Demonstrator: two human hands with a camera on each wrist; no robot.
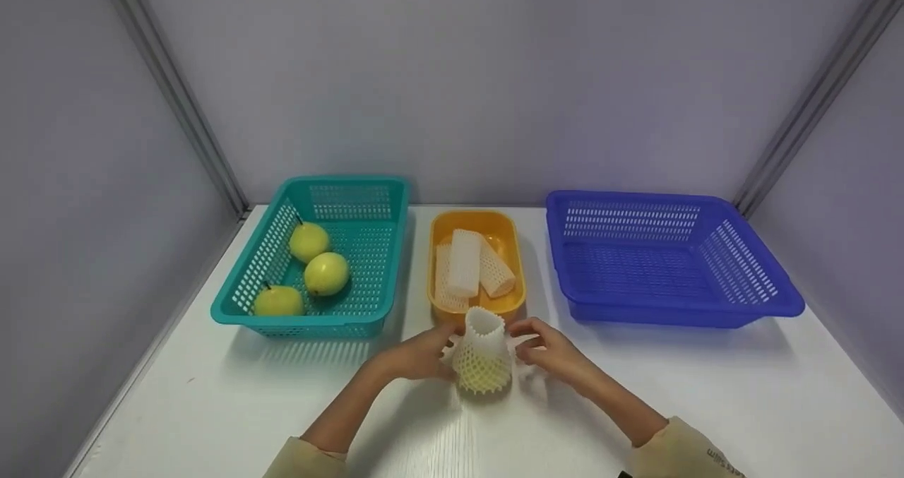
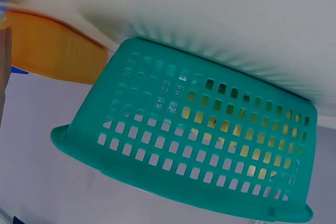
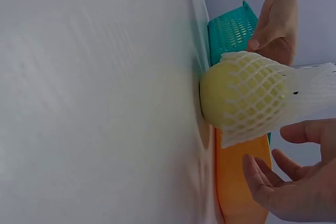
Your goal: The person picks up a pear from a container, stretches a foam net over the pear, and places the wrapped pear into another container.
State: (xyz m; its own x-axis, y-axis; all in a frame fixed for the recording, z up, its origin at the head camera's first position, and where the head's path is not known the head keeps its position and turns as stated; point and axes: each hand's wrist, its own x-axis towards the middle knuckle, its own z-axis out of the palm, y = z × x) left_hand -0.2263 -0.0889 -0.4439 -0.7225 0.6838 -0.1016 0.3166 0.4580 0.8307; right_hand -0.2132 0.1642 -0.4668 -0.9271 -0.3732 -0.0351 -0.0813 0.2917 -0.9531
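A yellow pear (image 3: 213,97) stands on the table inside a white foam net sleeve (image 1: 483,354), whose narrower top end rises above the fruit. In the right wrist view, the pear's rounded bottom bulges out of the net. My left hand (image 1: 424,354) is at the left side of the sleeve, its loosely bent fingertips right at the mesh. To the right of the sleeve, my right hand (image 1: 554,358) has its fingers spread and bent, with nothing held and a gap to the net. Only a sliver of the left hand shows in the left wrist view.
Behind the sleeved pear, an orange bin (image 1: 514,298) holds several foam net sleeves (image 1: 464,263). A teal basket (image 1: 401,252) at the left holds three pears (image 1: 326,274). A blue-purple basket (image 1: 678,315) stands at the right. Walls enclose the white table (image 1: 162,407).
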